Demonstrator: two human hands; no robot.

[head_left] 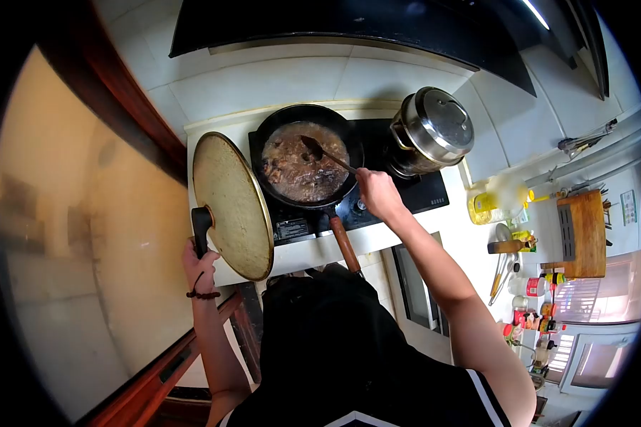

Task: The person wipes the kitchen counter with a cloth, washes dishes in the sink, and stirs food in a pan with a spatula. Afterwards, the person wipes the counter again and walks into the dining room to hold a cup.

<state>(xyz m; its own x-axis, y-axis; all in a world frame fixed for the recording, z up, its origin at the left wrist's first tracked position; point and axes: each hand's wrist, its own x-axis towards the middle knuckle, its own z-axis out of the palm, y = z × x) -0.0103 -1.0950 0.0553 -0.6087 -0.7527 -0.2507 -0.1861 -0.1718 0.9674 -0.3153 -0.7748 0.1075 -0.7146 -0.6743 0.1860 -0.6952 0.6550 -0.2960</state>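
Note:
My right hand is closed around the handle of a dark spatula, whose blade dips into the brown stew. The stew, with liquid and chunks in it, fills much of a black wok on the left side of the stove. My left hand grips the black knob of a large round lid, held tilted on edge to the left of the wok. The wok's wooden handle points toward my body, with no hand on it.
A lidded steel pot stands on the right side of the black stove. A range hood hangs above. Oil bottles, seasoning jars and a wooden board are on the right. A dark wooden frame borders the left.

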